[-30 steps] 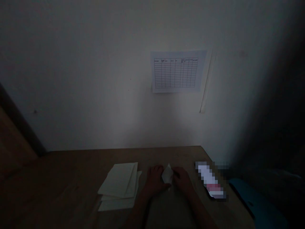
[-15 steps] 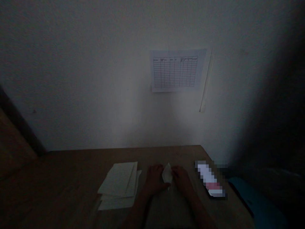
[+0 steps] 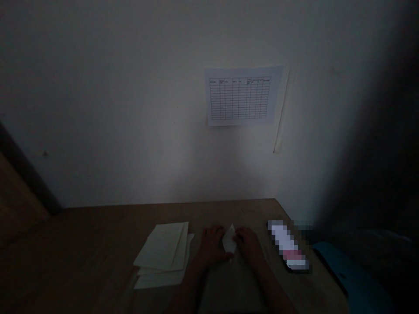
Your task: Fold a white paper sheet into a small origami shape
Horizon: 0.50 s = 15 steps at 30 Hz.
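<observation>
Between my two hands a small piece of folded white paper (image 3: 229,242) lies on the wooden table, pointed at its top end. My left hand (image 3: 212,245) holds it from the left, with the thumb across its lower end and the fingers beyond its left edge. My right hand (image 3: 248,243) has its fingers bent in and pressed on the paper's right edge. The dim light hides the exact fingertip contact and the folds. Left of my left hand lies a loose stack of white paper sheets (image 3: 161,246), slightly fanned.
A phone (image 3: 286,244) with a lit, blurred screen lies near the right edge of the table (image 3: 98,244). A blue chair-like object (image 3: 355,274) stands beyond that edge. The wall behind carries a printed table sheet (image 3: 242,97).
My right fingertips have shifted slightly left over the paper's right edge. My left hand and the stack look the same.
</observation>
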Each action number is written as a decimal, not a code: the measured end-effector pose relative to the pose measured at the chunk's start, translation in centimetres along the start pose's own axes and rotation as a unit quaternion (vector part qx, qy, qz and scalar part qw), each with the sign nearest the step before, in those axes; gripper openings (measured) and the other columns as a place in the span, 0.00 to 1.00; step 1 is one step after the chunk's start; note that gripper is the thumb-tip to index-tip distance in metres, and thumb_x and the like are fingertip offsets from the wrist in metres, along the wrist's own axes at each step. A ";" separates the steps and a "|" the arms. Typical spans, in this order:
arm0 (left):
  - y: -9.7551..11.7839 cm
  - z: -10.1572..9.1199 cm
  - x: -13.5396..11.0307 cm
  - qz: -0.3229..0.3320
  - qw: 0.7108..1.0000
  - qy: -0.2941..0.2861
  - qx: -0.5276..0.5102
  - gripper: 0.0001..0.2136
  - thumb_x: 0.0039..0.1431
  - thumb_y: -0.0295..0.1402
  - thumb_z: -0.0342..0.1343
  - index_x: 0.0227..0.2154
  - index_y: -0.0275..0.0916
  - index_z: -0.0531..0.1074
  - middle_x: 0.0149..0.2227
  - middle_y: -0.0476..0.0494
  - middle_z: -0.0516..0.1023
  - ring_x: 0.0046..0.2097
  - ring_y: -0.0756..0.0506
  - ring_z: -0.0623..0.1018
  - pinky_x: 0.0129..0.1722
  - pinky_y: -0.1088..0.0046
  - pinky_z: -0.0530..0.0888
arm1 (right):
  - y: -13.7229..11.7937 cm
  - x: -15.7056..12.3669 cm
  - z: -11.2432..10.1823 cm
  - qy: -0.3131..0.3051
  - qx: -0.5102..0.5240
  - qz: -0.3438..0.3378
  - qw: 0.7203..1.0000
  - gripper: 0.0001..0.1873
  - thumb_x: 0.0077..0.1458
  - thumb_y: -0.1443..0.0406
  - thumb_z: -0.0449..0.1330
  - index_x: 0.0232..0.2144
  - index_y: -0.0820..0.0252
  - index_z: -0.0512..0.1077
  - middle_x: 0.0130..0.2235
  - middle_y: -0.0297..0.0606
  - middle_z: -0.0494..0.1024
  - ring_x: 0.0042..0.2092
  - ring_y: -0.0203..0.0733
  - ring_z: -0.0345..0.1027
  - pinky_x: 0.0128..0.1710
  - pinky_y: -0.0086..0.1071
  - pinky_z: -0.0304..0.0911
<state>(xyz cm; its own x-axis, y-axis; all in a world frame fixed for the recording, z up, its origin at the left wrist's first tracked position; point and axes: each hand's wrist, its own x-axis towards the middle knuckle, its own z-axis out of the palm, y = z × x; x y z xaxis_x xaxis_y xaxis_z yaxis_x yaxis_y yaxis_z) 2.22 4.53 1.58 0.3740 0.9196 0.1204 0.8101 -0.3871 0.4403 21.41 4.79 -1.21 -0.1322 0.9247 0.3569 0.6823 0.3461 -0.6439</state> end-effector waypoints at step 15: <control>-0.7 0.4 0.1 0.012 0.998 0.029 -0.057 0.36 0.34 0.45 0.73 0.51 0.45 0.73 0.59 0.38 0.71 0.61 0.32 0.66 0.65 0.46 0.52 | 0.4 0.0 0.5 0.021 -0.035 0.017 0.999 0.05 0.52 0.71 0.60 0.28 0.56 0.72 0.36 0.40 0.76 0.41 0.45 0.69 0.43 0.34 0.59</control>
<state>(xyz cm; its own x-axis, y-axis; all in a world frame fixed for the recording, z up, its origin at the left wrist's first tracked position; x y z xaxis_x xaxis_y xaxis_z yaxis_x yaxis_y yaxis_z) 1.89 4.90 0.96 0.3636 0.9135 0.1823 0.7428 -0.4024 0.5351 21.37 5.01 -1.79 -0.0778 0.9278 0.3649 0.7346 0.3007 -0.6082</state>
